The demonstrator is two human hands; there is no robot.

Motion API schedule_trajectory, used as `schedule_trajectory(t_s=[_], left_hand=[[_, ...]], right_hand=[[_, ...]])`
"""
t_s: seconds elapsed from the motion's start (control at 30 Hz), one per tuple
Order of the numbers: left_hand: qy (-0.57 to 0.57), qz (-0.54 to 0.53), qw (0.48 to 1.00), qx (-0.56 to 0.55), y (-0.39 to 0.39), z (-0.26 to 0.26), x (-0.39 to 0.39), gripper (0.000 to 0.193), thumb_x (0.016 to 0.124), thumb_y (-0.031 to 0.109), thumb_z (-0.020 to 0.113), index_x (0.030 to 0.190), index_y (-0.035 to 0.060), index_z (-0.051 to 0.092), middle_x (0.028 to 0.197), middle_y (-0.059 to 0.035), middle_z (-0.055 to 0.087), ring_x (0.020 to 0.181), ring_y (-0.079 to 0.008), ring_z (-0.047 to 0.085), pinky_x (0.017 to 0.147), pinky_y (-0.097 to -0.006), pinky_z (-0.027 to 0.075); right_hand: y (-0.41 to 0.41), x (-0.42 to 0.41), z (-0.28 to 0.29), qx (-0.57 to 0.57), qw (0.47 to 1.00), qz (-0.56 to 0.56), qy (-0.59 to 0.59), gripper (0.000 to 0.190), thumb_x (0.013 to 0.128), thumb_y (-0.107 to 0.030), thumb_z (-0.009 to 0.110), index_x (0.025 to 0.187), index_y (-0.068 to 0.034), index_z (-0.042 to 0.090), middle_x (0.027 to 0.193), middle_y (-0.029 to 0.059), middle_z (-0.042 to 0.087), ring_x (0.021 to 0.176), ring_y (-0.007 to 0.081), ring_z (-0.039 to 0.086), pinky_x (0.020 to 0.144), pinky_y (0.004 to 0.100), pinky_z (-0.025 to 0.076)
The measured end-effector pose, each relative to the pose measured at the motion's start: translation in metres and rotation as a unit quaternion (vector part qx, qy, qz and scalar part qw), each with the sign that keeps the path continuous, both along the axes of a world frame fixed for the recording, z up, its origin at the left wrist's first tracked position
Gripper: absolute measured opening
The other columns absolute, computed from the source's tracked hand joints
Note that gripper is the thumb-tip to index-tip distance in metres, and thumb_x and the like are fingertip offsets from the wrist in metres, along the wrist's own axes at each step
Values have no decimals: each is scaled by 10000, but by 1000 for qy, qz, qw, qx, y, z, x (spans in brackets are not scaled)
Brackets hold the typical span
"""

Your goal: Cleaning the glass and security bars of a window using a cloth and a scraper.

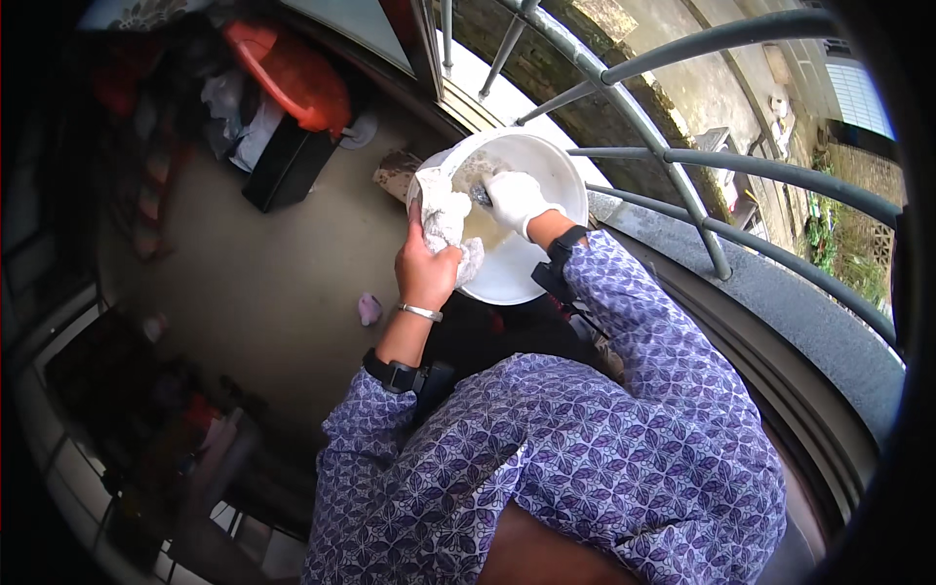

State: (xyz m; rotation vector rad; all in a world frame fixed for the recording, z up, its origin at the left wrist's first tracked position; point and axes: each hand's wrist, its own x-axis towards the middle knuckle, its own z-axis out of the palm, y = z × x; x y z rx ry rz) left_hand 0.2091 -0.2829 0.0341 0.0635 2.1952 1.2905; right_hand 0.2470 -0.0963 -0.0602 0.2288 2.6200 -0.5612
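A white plastic bucket (515,281) stands before me, tilted so its open mouth faces up toward me. Bare-skinned, my left hand (428,267) grips the left rim together with a crumpled white cloth (446,218) that hangs over the edge. Inside, my right hand (518,201) wears a white glove and clasps a grey scrubber (480,194), which looks like steel wool. It is against or close to the inner wall, where brownish residue (474,170) shows. A little cloudy liquid (486,230) lies in the bucket. The fingertips of the right hand are partly hidden.
Metal railing bars (643,131) and a window sill (768,300) run close along the right. To the left, an orange-red plastic tub (300,73) rests above a black box (289,164). A small pink item (369,309) lies on the floor (270,270).
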Motion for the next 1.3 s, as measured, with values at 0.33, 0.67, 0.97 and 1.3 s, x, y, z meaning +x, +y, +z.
schedule_trajectory(t_s=[0.33, 0.67, 0.97, 1.3], left_hand=[[-90, 34, 979, 178, 2, 12, 5, 647, 635, -54, 562, 1273, 5, 471, 1111, -74, 611, 1003, -167, 593, 891, -292, 464], [-13, 10, 992, 125, 25, 14, 4, 653, 610, -53, 581, 1254, 14, 500, 1094, -78, 628, 994, -188, 606, 877, -297, 467], [-4, -11, 989, 150, 32, -9, -3, 698, 611, -4, 608, 1295, 53, 480, 1097, -115, 654, 996, -221, 636, 871, -318, 481], [-3, 0, 995, 102, 23, -28, -2, 699, 591, 9, 631, 1274, 72, 497, 1076, -123, 661, 991, -246, 644, 865, -332, 490]], right_hand=[[5, 20, 62, -172, 961, -55, -210, 278, 811, -231, 574, 1045, -96, 638, 816, 149, 677, 694, 271, 669, 631, 395, 528], [84, 23, 318, -372, 627, -429, 534, 481, 867, -94, 667, 1309, -43, 484, 1028, 49, 640, 887, 116, 608, 783, 256, 502], [151, -51, 406, -178, 603, -263, 732, 319, 831, -69, 711, 1091, -21, 534, 904, 54, 666, 792, 110, 627, 716, 256, 523], [159, -54, 358, -251, 586, -263, 724, 309, 874, -136, 673, 1128, -31, 533, 920, 45, 651, 793, 92, 603, 694, 239, 497]])
